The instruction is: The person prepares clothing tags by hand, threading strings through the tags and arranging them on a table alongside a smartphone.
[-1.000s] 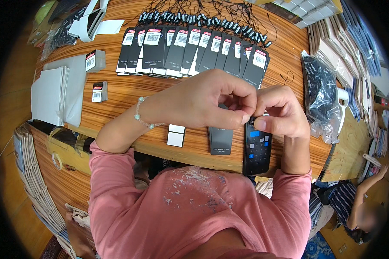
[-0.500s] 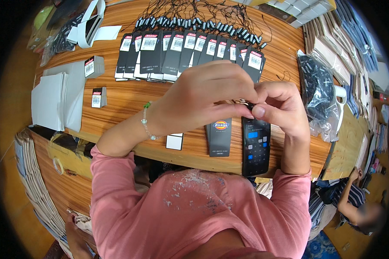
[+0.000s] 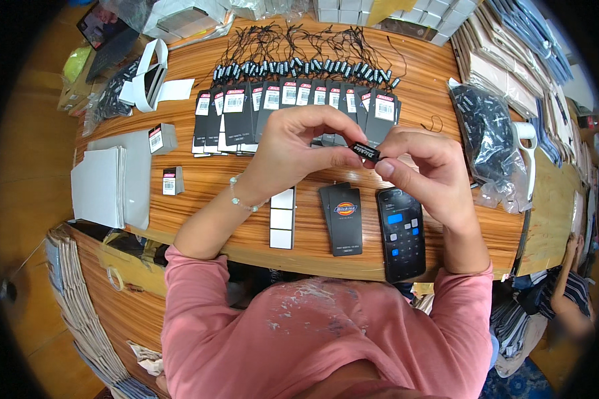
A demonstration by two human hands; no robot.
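While fingers point(image 3: 406, 176) hold toggle point(image 3: 365, 151), bag point(image 3: 500, 186), seemingly toggle-filled

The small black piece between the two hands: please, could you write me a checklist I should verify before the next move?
1. Left hand pinching the black piece: ok.
2. Right hand gripping its other end: ok.
3. Piece's underside undamaged: cannot tell, it is hidden.
4. Dark cards below the hands squared up: not ok, they lie offset.
5. Phone beside the cards, not on them: ok.
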